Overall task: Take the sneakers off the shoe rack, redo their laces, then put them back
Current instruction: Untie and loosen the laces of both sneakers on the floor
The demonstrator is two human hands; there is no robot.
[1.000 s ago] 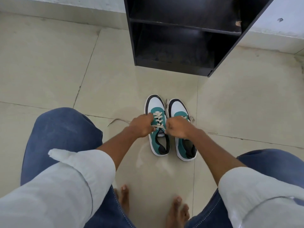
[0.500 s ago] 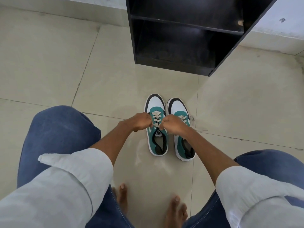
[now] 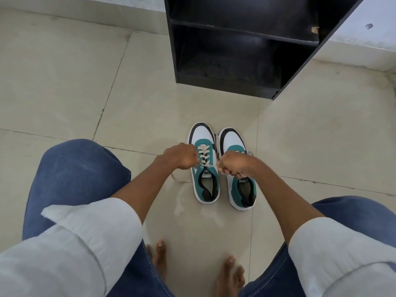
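Two teal, white and black sneakers stand side by side on the tiled floor, toes pointing away from me. The left sneaker [image 3: 205,181] has cream laces [image 3: 203,154] crossed up its front. My left hand [image 3: 179,156] is closed on the lace end at its left side, and my right hand [image 3: 234,163] is closed on the other end at its right side. A loose lace tail [image 3: 180,179] trails on the floor under my left wrist. The right sneaker [image 3: 241,189] is partly hidden by my right hand.
A black shoe rack [image 3: 225,82] with bare shelves stands on the floor straight ahead, beyond the sneakers. My knees in blue jeans frame both sides, and my bare feet [image 3: 229,273] rest on the tiles below. A white wall base runs behind.
My hands have pulled slightly apart across the left sneaker, and the lace ends are drawn out sideways. A lace tail now lies on the floor on the left.
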